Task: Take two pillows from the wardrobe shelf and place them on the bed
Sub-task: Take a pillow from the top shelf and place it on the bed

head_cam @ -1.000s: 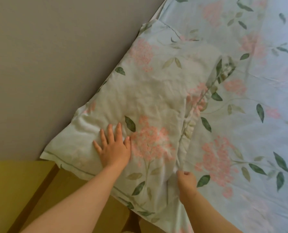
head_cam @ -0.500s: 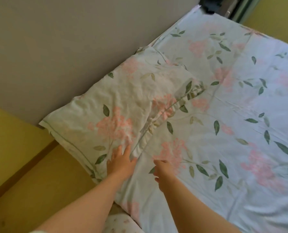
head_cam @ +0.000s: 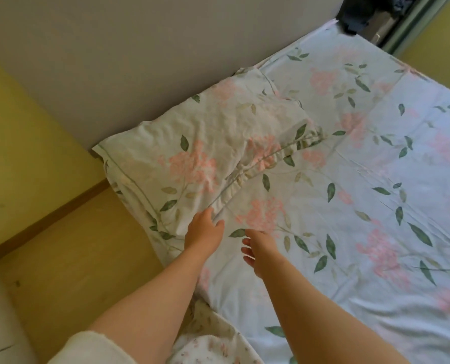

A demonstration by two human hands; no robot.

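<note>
Where the pillow (head_cam: 192, 153) lies: flat on the bed (head_cam: 350, 232), at 11 o'clock in the view, with its far long side against the grey headboard (head_cam: 140, 48).
Pillow cover: pale cloth with pink flowers and green leaves, the same print as the sheet under it; the frilled edge faces 4 o'clock.
Left hand (head_cam: 205, 232): at 6 o'clock from the pillow, with fingers nearly straight and the tips touching the frilled near corner; the hand is relaxed and grasps nothing.
Right hand (head_cam: 258, 249): just beside the left hand, toward 3 o'clock, over the sheet; the fingers are loosely bent and released, with nothing in them. Whether it touches the sheet I cannot tell.
Sleeve (head_cam: 87, 345): white, on the left arm, at 7 o'clock.
Flowered cloth (head_cam: 205, 348): at 6 o'clock, at the bottom edge; what it is I cannot tell.
Floor (head_cam: 74, 258): yellow, at 8 o'clock, beside the bed.
</note>
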